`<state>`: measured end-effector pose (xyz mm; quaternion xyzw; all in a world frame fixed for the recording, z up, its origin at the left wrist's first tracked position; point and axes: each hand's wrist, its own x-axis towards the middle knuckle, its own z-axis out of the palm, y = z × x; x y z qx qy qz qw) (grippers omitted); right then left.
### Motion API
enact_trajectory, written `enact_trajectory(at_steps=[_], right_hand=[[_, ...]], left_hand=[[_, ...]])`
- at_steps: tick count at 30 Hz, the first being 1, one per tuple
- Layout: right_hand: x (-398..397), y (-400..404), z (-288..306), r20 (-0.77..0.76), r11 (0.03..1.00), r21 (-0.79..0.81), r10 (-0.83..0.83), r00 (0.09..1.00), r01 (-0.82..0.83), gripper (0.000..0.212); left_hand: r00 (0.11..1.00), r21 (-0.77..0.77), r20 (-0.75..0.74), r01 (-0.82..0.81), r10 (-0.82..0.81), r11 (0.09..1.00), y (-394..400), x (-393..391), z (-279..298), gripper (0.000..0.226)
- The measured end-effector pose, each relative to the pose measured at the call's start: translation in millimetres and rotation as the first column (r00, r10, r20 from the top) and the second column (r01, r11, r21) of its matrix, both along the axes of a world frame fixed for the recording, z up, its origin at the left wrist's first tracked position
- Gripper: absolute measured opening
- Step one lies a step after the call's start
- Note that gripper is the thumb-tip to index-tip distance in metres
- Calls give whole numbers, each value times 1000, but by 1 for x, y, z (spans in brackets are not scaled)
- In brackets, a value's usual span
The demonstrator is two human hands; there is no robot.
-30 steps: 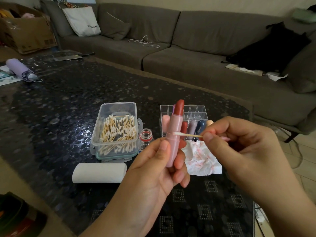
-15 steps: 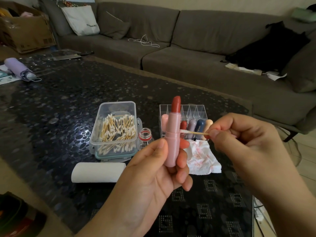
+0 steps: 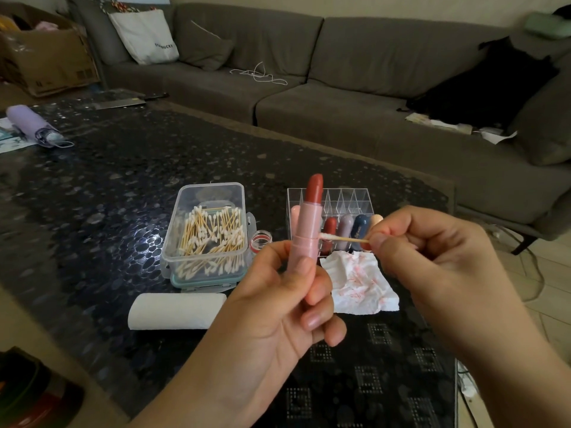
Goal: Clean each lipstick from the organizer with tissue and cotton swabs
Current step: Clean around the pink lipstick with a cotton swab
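My left hand (image 3: 278, 307) grips a pink lipstick tube (image 3: 306, 233) upright, its red bullet extended at the top. My right hand (image 3: 432, 261) pinches a cotton swab (image 3: 343, 238) by its wooden stick, and the white tip touches the tube's right side at the collar. Behind stands a clear organizer (image 3: 349, 199) with several capped lipsticks in its front row. A tissue (image 3: 358, 282) smeared with red lies in front of it.
A clear box of cotton swabs (image 3: 210, 236) stands left of the organizer, a small red-rimmed jar (image 3: 261, 239) beside it. A rolled white towel (image 3: 176, 310) lies near the table's front. A lilac umbrella (image 3: 31, 125) rests far left. A grey sofa (image 3: 340, 88) runs behind.
The lipstick has turned more upright and shifted slightly. The swab tip has moved from across the tube's front to its right side.
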<state>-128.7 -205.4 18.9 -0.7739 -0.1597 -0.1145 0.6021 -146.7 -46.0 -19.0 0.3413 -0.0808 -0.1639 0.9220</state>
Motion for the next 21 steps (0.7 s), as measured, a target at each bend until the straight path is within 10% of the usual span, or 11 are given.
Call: enact_trajectory(at_steps=[21], right_hand=[[-1, 1, 0, -17, 999, 33, 34, 999, -33, 13]], left_hand=[[999, 5, -39, -30, 30, 1000, -1, -1, 1, 23]])
